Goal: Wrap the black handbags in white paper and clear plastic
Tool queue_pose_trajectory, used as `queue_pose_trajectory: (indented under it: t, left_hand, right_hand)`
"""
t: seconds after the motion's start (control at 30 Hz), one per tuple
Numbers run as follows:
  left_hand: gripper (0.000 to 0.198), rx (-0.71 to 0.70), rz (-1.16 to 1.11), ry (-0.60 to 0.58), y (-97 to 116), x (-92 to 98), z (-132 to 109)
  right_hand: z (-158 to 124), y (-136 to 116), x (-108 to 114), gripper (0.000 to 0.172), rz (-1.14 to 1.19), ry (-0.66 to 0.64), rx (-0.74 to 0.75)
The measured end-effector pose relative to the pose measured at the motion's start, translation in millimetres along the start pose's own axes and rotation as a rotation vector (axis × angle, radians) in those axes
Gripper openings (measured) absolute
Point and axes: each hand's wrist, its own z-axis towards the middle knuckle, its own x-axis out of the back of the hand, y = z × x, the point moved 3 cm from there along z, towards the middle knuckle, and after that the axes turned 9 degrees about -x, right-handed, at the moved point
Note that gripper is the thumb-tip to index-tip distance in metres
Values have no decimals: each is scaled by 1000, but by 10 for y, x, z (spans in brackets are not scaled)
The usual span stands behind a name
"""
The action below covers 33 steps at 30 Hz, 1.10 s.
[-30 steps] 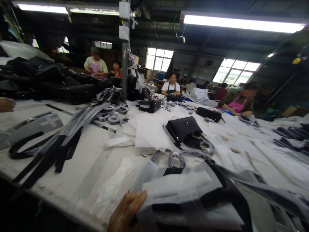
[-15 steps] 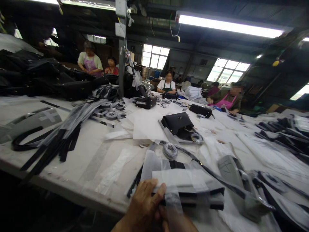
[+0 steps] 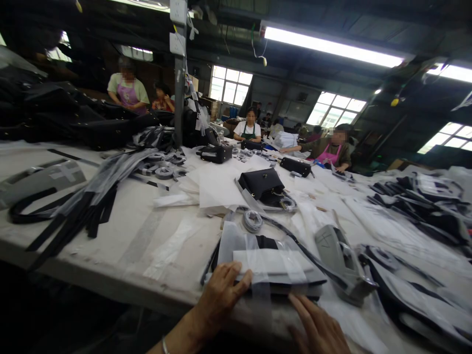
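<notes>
While left hand (image 3: 221, 291) touches packet (image 3: 271, 263), grey piece (image 3: 332, 263) bears unclear marking (image 3: 324, 240).

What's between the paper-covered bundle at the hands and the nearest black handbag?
Head view: a wrapped coil and part of a dark strap, between bundle and handbag.

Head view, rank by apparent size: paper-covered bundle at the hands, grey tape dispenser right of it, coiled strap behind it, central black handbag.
1. paper-covered bundle
2. grey tape dispenser
3. black handbag
4. coiled strap
The grey tape dispenser is nearer than the black handbag; true order unsure.
</notes>
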Motion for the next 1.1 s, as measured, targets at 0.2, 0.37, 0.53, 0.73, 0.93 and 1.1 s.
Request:
queue_pose_trajectory:
  t: [0.2, 0.37, 0.53, 0.73, 0.93, 1.1]
  left_hand:
    - [38, 57, -64, -2, 6, -67, -51]
    - [53, 101, -157, -18, 10, -62, -39]
    - [64, 171, -246, -15, -47, 9, -8]
    - [58, 206, -309, -61, -212, 54, 56]
    - [71, 208, -376, -106, -348, 53, 113]
    - [66, 220, -370, -119, -458, 55, 164]
  right_hand:
    - [371, -536, -38, 43, -367, 292, 542]
    - [841, -952, -24, 33, -29, 198, 529]
    - [969, -1185, 8, 28, 133, 45, 467]
    - [455, -887, 93, 10, 233, 9, 327]
    - [299, -711, -224, 35, -47, -166, 279]
    - [633, -962, -378, 26, -237, -342, 189]
